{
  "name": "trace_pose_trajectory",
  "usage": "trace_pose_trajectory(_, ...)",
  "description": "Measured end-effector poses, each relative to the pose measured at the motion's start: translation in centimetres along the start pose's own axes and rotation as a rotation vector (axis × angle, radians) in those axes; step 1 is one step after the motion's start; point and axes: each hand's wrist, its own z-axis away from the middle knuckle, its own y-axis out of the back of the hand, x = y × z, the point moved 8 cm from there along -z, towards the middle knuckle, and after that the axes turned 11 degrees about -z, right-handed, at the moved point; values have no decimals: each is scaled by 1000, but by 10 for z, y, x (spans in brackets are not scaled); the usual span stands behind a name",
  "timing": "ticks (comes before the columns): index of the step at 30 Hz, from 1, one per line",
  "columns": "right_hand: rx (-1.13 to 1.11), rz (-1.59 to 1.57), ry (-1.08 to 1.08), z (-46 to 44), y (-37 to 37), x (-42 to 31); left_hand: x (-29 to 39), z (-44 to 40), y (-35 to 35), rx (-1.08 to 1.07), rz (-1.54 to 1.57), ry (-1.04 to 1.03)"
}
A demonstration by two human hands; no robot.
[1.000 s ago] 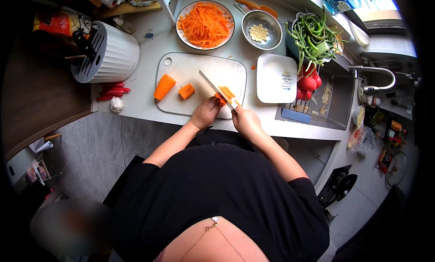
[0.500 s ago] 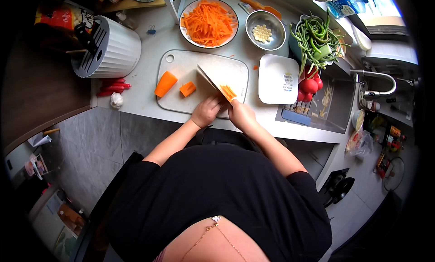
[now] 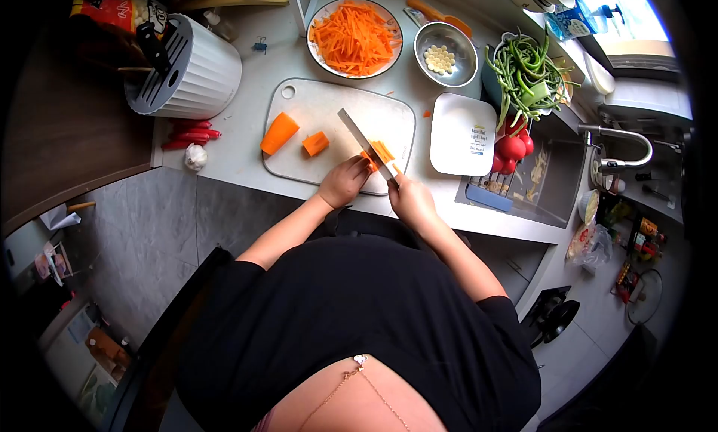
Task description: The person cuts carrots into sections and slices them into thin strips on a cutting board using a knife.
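My right hand [image 3: 412, 202] is wrapped round the handle of a kitchen knife [image 3: 363, 139], whose blade points up and left over the cutting board [image 3: 299, 96]. Curled close to the blade's left side, my left hand [image 3: 344, 182] presses its fingertips on a sliced piece of carrot [image 3: 370, 161], mostly covered by the fingers. Cut carrot strips [image 3: 383, 150] lie just right of the blade. Further left on the board are a short carrot chunk [image 3: 315, 143] and a longer carrot piece [image 3: 280, 133].
Behind the board stand a plate [image 3: 314, 56] of carrot shreds and a metal bowl [image 3: 467, 52] with pale pieces. To the right are a white tray [image 3: 452, 137], green beans [image 3: 523, 69], tomatoes [image 3: 511, 147] and the sink [image 3: 557, 196]. Leftward are a knife block [image 3: 213, 66], red chillies [image 3: 191, 133] and garlic [image 3: 195, 158].
The knife has turned more edge-on and shifted slightly right with my right hand. Carrot beside my left fingertips now shows. The whole view has shifted a little.
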Motion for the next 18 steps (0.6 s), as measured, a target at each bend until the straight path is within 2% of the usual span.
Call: trace_pose_trajectory(18, -58, 89, -68, -13, -23, -5, -7, 8, -10, -145, 2, 89)
